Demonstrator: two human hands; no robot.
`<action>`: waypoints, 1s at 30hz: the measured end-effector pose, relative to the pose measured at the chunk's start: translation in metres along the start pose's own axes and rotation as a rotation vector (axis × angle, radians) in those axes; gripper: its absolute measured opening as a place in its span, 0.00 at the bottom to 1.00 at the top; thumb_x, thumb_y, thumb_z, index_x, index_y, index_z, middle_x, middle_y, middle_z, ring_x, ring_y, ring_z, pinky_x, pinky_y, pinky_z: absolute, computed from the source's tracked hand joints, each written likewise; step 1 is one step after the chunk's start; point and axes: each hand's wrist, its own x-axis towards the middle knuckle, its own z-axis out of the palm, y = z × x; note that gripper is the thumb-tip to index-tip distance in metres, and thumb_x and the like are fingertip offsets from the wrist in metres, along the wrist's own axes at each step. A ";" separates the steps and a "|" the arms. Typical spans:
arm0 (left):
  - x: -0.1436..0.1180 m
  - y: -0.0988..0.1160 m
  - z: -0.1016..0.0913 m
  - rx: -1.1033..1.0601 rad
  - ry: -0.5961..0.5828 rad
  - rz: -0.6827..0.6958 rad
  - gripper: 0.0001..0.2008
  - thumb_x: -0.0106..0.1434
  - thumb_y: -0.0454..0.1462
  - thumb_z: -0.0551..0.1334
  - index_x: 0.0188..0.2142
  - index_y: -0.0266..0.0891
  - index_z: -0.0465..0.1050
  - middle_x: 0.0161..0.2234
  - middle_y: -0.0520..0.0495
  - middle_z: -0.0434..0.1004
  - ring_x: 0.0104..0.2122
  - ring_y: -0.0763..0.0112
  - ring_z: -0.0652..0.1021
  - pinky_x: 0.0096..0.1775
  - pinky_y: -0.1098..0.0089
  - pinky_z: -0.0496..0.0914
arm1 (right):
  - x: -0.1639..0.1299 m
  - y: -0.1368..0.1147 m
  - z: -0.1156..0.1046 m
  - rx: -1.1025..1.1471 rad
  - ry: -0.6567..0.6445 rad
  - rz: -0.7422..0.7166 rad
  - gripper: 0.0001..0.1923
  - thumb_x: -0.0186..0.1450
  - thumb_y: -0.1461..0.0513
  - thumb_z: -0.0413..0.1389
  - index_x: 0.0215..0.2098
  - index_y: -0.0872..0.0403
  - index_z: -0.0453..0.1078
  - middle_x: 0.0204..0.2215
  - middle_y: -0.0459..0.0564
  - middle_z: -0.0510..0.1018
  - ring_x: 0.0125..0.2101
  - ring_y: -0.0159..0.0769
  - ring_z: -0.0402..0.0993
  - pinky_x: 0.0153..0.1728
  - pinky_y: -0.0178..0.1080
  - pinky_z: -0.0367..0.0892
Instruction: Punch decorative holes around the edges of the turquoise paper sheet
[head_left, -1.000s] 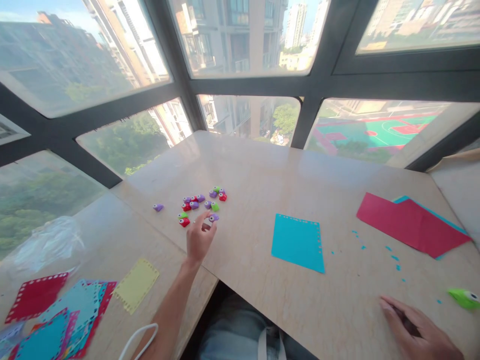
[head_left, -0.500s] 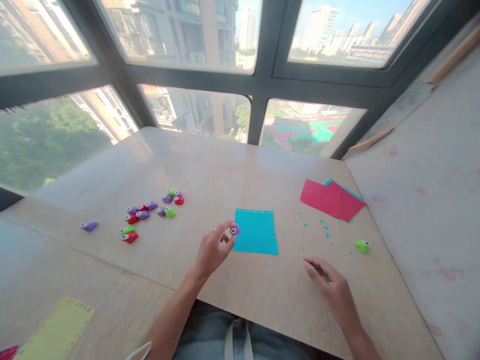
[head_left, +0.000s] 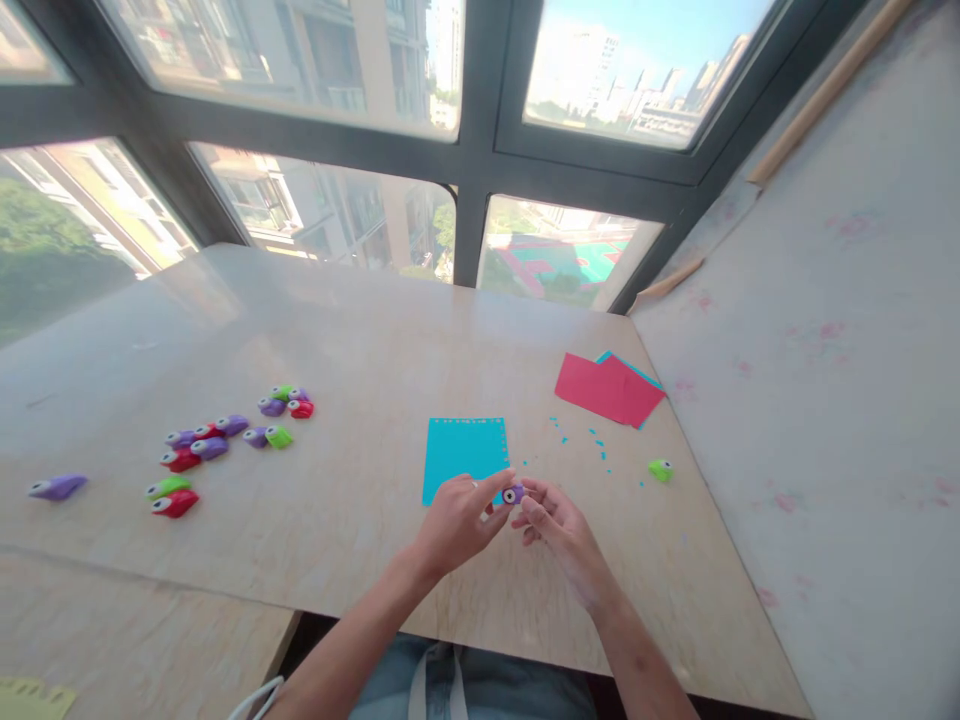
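In the head view, a small purple craft punch [head_left: 514,495] with a round eye is pinched between the thumb and forefinger of my left hand [head_left: 463,515]. My right hand [head_left: 559,525] meets it from the right, thumb and fingertips closed at the punch's other end. Both hands are over the lower right corner of a blue paper square [head_left: 465,455]. Small punched holes run along the paper's top edge and down part of its right edge. Its lower right corner is hidden by my fingers.
Several purple, red and green punches [head_left: 210,448] lie at left, a lone purple one [head_left: 58,487] farther left. A green punch [head_left: 661,470] rests at right. Blue paper bits [head_left: 598,443] lie below red sheets [head_left: 607,390]. Yellow paper [head_left: 34,698] lies lower left; windows and a wall border the table.
My right hand has moved left and up to the purple punch. My left hand has brought the punch to the paper's lower right side. The view has swung right.
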 end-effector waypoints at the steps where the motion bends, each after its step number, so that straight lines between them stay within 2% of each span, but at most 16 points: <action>1: 0.000 0.002 0.002 0.000 0.003 -0.001 0.16 0.67 0.41 0.59 0.53 0.44 0.69 0.30 0.53 0.82 0.26 0.77 0.79 0.32 0.75 0.71 | 0.000 -0.001 0.001 0.020 -0.005 -0.005 0.30 0.59 0.46 0.62 0.51 0.56 0.69 0.43 0.56 0.77 0.33 0.35 0.76 0.29 0.34 0.69; 5: 0.000 0.007 0.009 -0.017 0.031 0.002 0.19 0.67 0.42 0.59 0.56 0.45 0.66 0.29 0.54 0.81 0.26 0.76 0.78 0.31 0.76 0.70 | 0.001 0.001 0.003 0.069 0.015 -0.027 0.27 0.57 0.47 0.65 0.47 0.55 0.72 0.38 0.54 0.79 0.31 0.34 0.74 0.27 0.33 0.67; 10: -0.002 0.007 0.015 -0.073 0.039 0.024 0.21 0.69 0.42 0.56 0.59 0.44 0.60 0.37 0.52 0.82 0.27 0.79 0.78 0.33 0.76 0.71 | 0.004 0.006 0.005 0.098 0.045 -0.050 0.25 0.56 0.48 0.66 0.44 0.56 0.74 0.38 0.54 0.80 0.31 0.33 0.74 0.27 0.33 0.67; 14: -0.003 0.002 0.017 -0.063 0.051 0.029 0.22 0.69 0.45 0.56 0.60 0.45 0.59 0.43 0.49 0.81 0.31 0.78 0.79 0.36 0.74 0.73 | 0.007 0.008 0.003 0.149 0.100 -0.025 0.28 0.54 0.49 0.67 0.46 0.56 0.73 0.36 0.52 0.80 0.30 0.32 0.74 0.29 0.34 0.69; 16: -0.003 -0.002 0.017 0.019 0.061 0.013 0.23 0.67 0.45 0.58 0.60 0.43 0.60 0.49 0.44 0.78 0.40 0.72 0.80 0.43 0.69 0.75 | 0.010 0.008 -0.001 0.173 0.135 -0.023 0.28 0.54 0.50 0.67 0.48 0.56 0.72 0.34 0.51 0.79 0.30 0.32 0.73 0.31 0.35 0.70; 19: -0.003 -0.010 0.019 0.195 0.037 -0.026 0.28 0.62 0.46 0.63 0.59 0.40 0.62 0.58 0.37 0.70 0.55 0.57 0.73 0.52 0.56 0.72 | 0.014 0.005 -0.010 0.205 0.140 -0.018 0.26 0.55 0.50 0.66 0.47 0.57 0.73 0.34 0.50 0.79 0.30 0.31 0.73 0.32 0.34 0.70; 22: -0.002 -0.014 0.023 0.271 -0.022 -0.056 0.35 0.57 0.50 0.68 0.59 0.37 0.64 0.60 0.34 0.67 0.58 0.49 0.70 0.54 0.50 0.70 | 0.018 0.001 -0.019 0.226 0.139 0.003 0.25 0.54 0.51 0.67 0.43 0.57 0.73 0.35 0.49 0.78 0.31 0.31 0.73 0.33 0.35 0.71; 24: 0.000 -0.013 0.027 0.280 -0.045 -0.078 0.32 0.56 0.51 0.68 0.55 0.37 0.68 0.57 0.35 0.70 0.57 0.48 0.71 0.53 0.50 0.70 | 0.021 -0.002 -0.023 0.203 0.152 0.014 0.24 0.53 0.51 0.67 0.42 0.56 0.73 0.35 0.49 0.77 0.31 0.31 0.74 0.34 0.35 0.71; 28: 0.004 -0.009 0.031 0.287 -0.029 -0.124 0.16 0.60 0.45 0.65 0.45 0.38 0.74 0.52 0.39 0.75 0.56 0.50 0.72 0.52 0.50 0.70 | 0.030 -0.007 -0.026 0.073 0.165 0.060 0.25 0.51 0.51 0.67 0.41 0.57 0.72 0.34 0.49 0.77 0.30 0.31 0.74 0.32 0.35 0.71; 30: 0.006 -0.008 0.032 0.283 -0.022 -0.125 0.12 0.61 0.41 0.63 0.43 0.39 0.74 0.50 0.40 0.76 0.55 0.51 0.73 0.51 0.50 0.70 | 0.033 -0.009 -0.026 0.001 0.154 0.084 0.25 0.51 0.51 0.67 0.42 0.57 0.72 0.32 0.50 0.77 0.30 0.32 0.74 0.29 0.34 0.70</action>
